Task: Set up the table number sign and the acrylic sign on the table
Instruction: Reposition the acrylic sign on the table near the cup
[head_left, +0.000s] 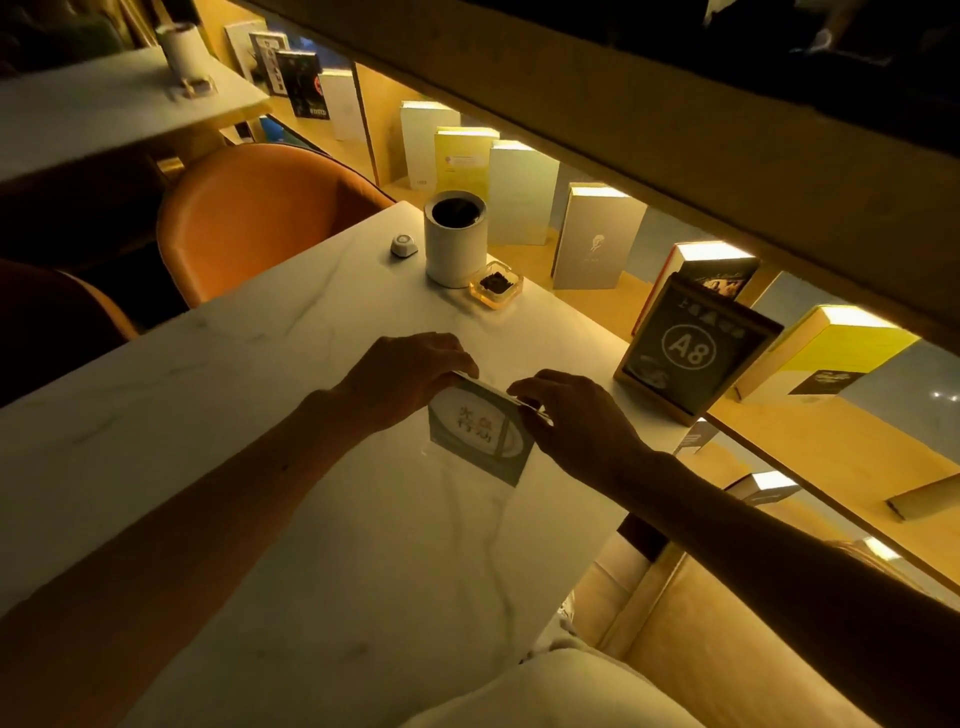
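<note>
Both hands pinch the acrylic sign (475, 436) by its top corners, left hand (410, 376), right hand (571, 415), steadying it upright mid-desk (260, 415). A8 table number sign (693, 348) stands at the desk's right edge, facing the seat.

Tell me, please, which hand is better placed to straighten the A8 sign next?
The right hand: it is nearer the A8 sign at the table's right edge, while the left hand holds the acrylic sign farther away.
</note>
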